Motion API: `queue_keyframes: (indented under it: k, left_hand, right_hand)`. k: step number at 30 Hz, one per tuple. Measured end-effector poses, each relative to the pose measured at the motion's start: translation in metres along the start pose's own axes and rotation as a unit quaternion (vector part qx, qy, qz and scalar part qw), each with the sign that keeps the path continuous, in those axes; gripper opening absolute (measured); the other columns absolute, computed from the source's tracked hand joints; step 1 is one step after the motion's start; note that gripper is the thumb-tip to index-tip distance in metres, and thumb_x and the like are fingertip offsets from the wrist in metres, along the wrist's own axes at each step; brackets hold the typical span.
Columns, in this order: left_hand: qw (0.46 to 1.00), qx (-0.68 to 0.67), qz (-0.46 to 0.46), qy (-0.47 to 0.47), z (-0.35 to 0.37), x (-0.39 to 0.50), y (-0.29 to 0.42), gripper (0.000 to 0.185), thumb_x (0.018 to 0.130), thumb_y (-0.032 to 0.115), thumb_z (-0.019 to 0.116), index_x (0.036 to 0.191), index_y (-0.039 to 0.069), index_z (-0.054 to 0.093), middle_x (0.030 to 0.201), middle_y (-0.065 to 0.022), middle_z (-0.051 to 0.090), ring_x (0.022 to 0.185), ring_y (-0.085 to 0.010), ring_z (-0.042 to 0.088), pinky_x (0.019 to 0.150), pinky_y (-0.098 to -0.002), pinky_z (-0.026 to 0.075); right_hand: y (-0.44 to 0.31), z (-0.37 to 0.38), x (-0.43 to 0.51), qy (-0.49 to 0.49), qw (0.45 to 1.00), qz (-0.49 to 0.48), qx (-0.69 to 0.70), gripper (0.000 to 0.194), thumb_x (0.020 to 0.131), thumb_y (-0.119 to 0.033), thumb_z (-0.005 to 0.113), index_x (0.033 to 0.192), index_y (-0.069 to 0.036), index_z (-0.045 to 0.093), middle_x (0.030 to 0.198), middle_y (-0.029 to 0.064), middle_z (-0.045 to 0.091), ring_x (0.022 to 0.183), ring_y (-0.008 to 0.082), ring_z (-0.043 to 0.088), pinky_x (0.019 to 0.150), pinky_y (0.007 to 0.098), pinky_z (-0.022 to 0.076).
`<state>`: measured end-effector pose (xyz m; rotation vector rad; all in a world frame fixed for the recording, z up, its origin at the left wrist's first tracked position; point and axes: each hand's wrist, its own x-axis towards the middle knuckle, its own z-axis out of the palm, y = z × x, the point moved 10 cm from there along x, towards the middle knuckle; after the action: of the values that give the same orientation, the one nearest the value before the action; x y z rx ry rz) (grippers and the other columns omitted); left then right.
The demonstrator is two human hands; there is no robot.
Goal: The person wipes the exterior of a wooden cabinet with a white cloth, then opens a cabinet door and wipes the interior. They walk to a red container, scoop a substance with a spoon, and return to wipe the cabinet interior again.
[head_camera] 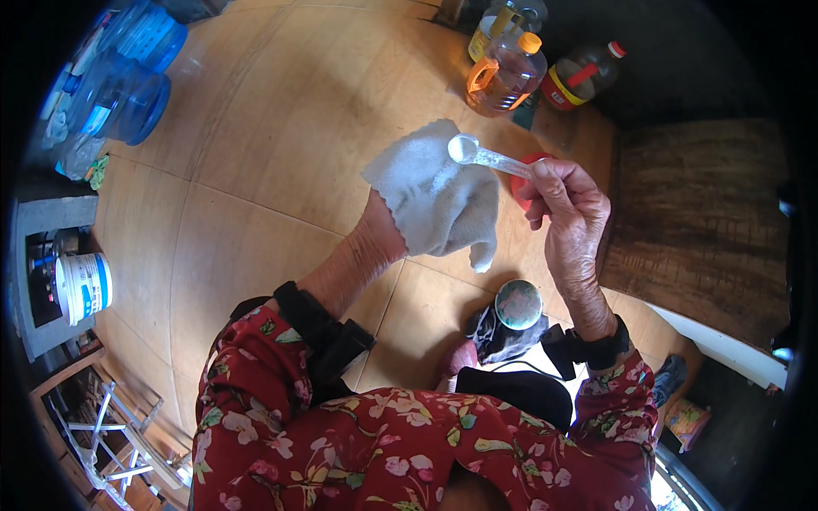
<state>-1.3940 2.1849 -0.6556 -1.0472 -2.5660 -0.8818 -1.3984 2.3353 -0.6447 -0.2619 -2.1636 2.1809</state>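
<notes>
My right hand [565, 195] pinches the handle end of a small clear plastic scoop [492, 160]. White matter shows in the scoop's round bowl, which points left over a pale grey cloth [441, 191] with a scalloped edge. That cloth lies draped over my left hand [382, 223]; only the wrist and the base of the hand show, and the fingers are hidden beneath it. Behind my right fingers is part of a red round object [527, 167]. Nearer my body, a round patterned lid or tin [518, 305] stands beside dark crumpled fabric [501, 342].
Large bottles stand at the top right, one with an orange handle [505, 73]. Blue water jugs [118, 96] are at the upper left, above a white plastic bucket [84, 287]. A dark wooden panel [696, 223] borders the right, and a metal folding frame [118, 434] is lower left.
</notes>
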Motion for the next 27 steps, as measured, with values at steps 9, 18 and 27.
queue_keyframes:
  k: [9,18,27]
  left_hand:
    - [0.995,0.02,0.088,0.052,-0.03,0.018,0.015,0.024,0.071,0.019,0.066,0.092,0.012,0.058,0.093,-0.0067,0.058,0.082,-0.0245,0.056,0.072,-0.0358,0.046]
    - [0.415,-0.808,-0.416,0.038,0.05,-0.044,-0.059,0.026,0.091,0.02,0.05,0.11,0.003,0.052,0.098,-0.007,0.058,0.085,-0.0157,0.06,0.07,-0.0337,0.052]
    - [0.447,-0.791,-0.406,0.101,0.043,-0.074,-0.071,0.04,0.093,0.033,0.051,0.124,0.009,0.048,0.121,-0.0067,0.054,0.11,-0.0199,0.054,0.095,-0.0374,0.045]
  right_hand:
    - [0.061,-0.083,0.016,0.103,0.984,0.029,0.141,0.013,0.087,-0.013,0.061,0.083,-0.001,0.063,0.065,0.0065,0.061,0.044,0.006,0.045,0.041,0.0199,0.0356]
    - [0.199,-0.189,0.02,0.286,0.936,0.203,-0.041,0.016,0.085,-0.016,0.061,0.085,-0.001,0.063,0.068,0.0088,0.065,0.051,0.0133,0.059,0.04,0.0243,0.0448]
    - [0.26,-0.198,-0.044,-0.019,0.833,0.326,-0.448,0.057,0.067,-0.04,0.077,0.111,-0.011,0.055,0.083,0.0115,0.065,0.076,0.0279,0.066,0.068,0.0463,0.0532]
